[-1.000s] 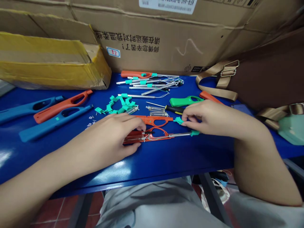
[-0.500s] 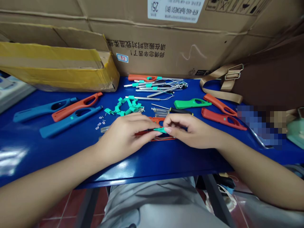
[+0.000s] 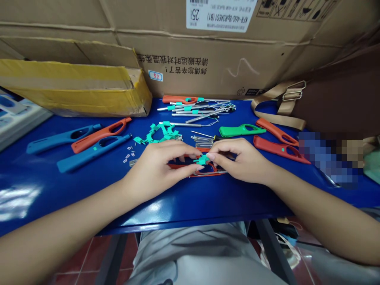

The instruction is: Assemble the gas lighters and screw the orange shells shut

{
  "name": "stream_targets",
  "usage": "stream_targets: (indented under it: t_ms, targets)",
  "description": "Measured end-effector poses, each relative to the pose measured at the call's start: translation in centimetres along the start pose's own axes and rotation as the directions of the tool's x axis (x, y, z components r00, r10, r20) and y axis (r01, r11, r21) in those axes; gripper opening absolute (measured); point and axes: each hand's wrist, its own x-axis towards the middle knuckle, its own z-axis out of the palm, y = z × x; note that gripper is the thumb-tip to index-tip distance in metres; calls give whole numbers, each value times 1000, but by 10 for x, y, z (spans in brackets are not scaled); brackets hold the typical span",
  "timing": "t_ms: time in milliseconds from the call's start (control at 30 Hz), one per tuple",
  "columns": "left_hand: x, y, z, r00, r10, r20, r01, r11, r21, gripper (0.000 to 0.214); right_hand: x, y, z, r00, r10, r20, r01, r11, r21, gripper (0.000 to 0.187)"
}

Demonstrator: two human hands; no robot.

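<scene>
My right hand (image 3: 242, 160) pinches a small teal plastic lighter trigger (image 3: 203, 160) between thumb and fingertips. To its left, my left hand (image 3: 162, 164) holds its thumb and forefinger apart around the trigger's free end, seemingly not gripping it. Beneath both hands an orange lighter casing (image 3: 204, 174) lies on the table with a thin metal rod and wire along it; the hands hide much of it. Just beyond are clear fuel tanks (image 3: 203, 139) and a screwdriver, mostly covered by my right hand. A heap of teal triggers (image 3: 162, 132) lies behind my left hand.
Blue and orange lighter casings (image 3: 95, 138) lie left; green (image 3: 242, 130) and red ones (image 3: 280, 149) lie right. Metal lighter tubes (image 3: 192, 111) with wires are piled at the back. A yellow-taped box (image 3: 89, 91), a large carton (image 3: 237, 51) and a tan strap (image 3: 276, 113) border the blue table.
My left fingers have spread away from the teal trigger, which both hands touched before. The trigger has turned to show a broader side in my right hand. The view has shifted slightly.
</scene>
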Motion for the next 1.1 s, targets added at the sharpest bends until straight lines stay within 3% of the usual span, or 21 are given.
stream_targets:
  t_ms: [133,267,333,400,600,733,867,1100]
  targets:
    - [-1,0,0,996,87,-13,-85,990,112,16,-1,-2,1,996,74,39,-77,994,80,31]
    - [0,-2,1,999,49,11,-50,988,145,21,-3,-2,2,981,-174,-82,162,977,-139,16]
    - [1,-4,1,999,35,41,-40,990,136,24,-4,0,1,948,-311,-61,277,907,-317,10]
    - [2,-5,2,997,29,78,-39,991,128,25,-4,1,-1,930,-367,19,336,827,-451,13]
    - [4,-6,4,985,46,165,-70,987,147,29,-7,-3,-5,924,-366,109,360,735,-574,21]
    - [2,-8,-2,980,-63,189,21,976,217,26,-9,-6,-8,930,-319,180,362,720,-593,25]
    - [1,-8,-12,954,-98,282,-5,939,344,47,-10,-4,-11,941,-226,253,335,725,-602,21]
    - [-1,-4,-12,922,-65,382,-68,943,325,15,-11,-2,-9,925,-217,312,368,717,-592,21]
